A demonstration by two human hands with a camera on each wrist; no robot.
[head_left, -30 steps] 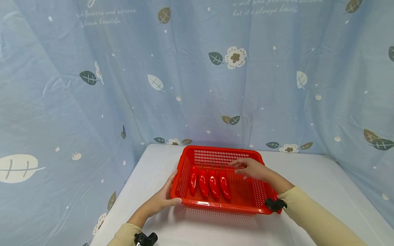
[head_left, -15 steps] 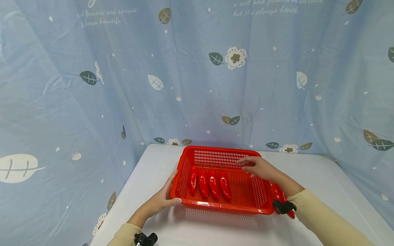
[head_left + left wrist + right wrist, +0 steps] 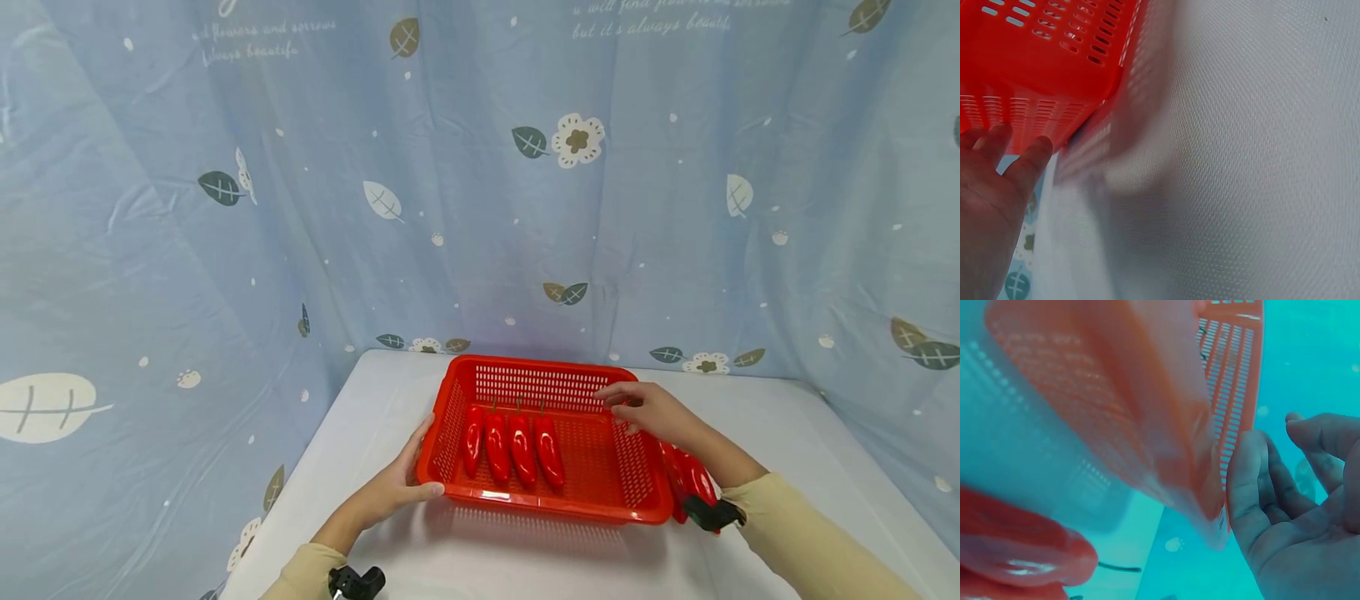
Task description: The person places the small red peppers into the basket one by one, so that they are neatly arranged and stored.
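Note:
A red plastic basket (image 3: 547, 510) with slotted walls sits on the white table. Several glossy red chili peppers (image 3: 521, 446) lie side by side in its left half, stems toward the back. My left hand (image 3: 386, 492) braces the basket's front-left corner, thumb at the front rim. In the left wrist view its extended fingers (image 3: 1029, 165) rest against the outer wall. My right hand (image 3: 660, 412), fingers loosely bent around nothing, hovers over the basket's right end. More red chili peppers (image 3: 699, 483) lie outside to the right, partly hidden beneath my right wrist; the right wrist view shows two peppers (image 3: 1022, 550).
The white table (image 3: 780, 433) extends to both sides of the basket. Behind it and to the left hangs a blue curtain (image 3: 465, 167) printed with leaves and flowers. A black wrist camera (image 3: 712, 512) sits low on my right wrist, overlapping the outside peppers in the head view.
My right hand has drifted rightward from above the basket's middle to its right end, uncovering the peppers beside it. My left hand, the basket and the peppers inside have stayed put.

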